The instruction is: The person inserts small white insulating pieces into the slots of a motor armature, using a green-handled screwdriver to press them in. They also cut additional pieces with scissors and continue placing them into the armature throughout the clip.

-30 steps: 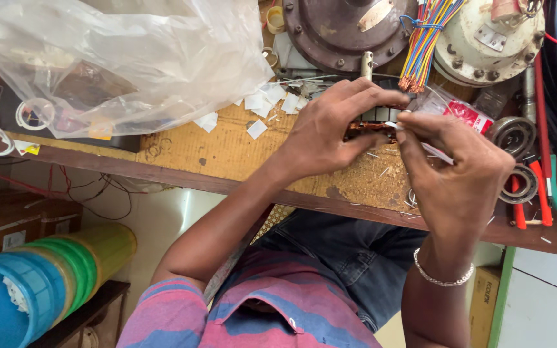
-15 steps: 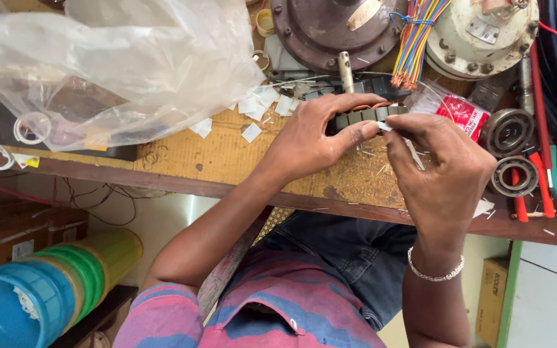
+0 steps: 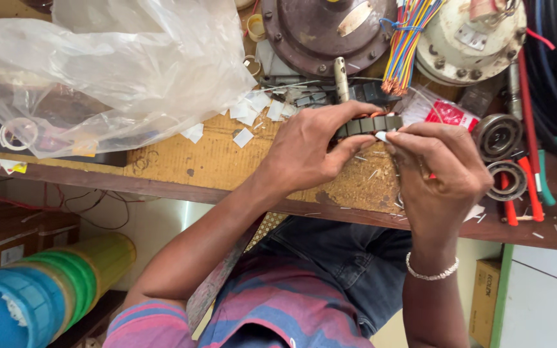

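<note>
At bench edge, nearest the viewer: right hand, wrist w/ a beaded bracelet, fingers pinched narrow on a small white slip, prob. insulating paper, tip touching the stator core. Left hand curls round that core from the left, thumb under, fingers over the top, gripping it just above the wooden bench. Step judged: seating the slip into a slot of the dark segmented ring; next move calls for a steady core & a straight, light push so the paper doesn't buckle. Beyond: cut white paper bits, coloured wire bundle, round motor housing; two bearings at right; clear plastic bag at far left
</note>
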